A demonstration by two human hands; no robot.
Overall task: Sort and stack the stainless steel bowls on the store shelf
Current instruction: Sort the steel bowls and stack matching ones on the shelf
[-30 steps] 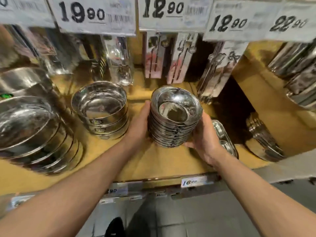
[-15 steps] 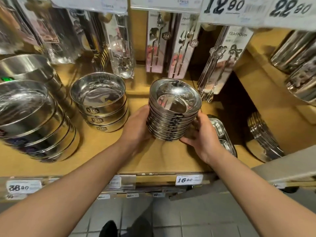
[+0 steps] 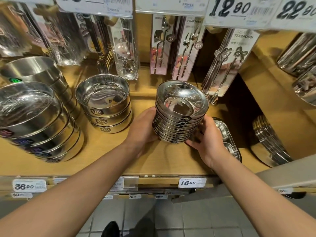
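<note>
Wooden store shelf [image 3: 106, 156] under hanging cutlery packs [image 3: 162, 47] and price tags [image 3: 230, 9] fills the head view, the only view given. Near its middle stands the stack [image 3: 179, 115] of shallow steel bowls, leaning a little to the right. The left hand [image 3: 142, 129] cups its left side, and the right hand [image 3: 207, 139] curls round its lower right, so the stack is clasped between them.

Judged from the polished steel, the bowls are stiff and slick, and a nested stack this tall will likely be fairly heavy and prone to slide apart if tipped; holding low on both sides, close to the base, looks safest.

To the left stand deeper bowls [image 3: 104, 103] and large pans [image 3: 34, 120], well apart from the stack. I cannot tell whether the stack's base touches the shelf. Fingertips of both hands are hidden behind it. A tray [image 3: 227, 141] just right is partly covered by the right hand, and steel pieces at the far right are cut off.
</note>
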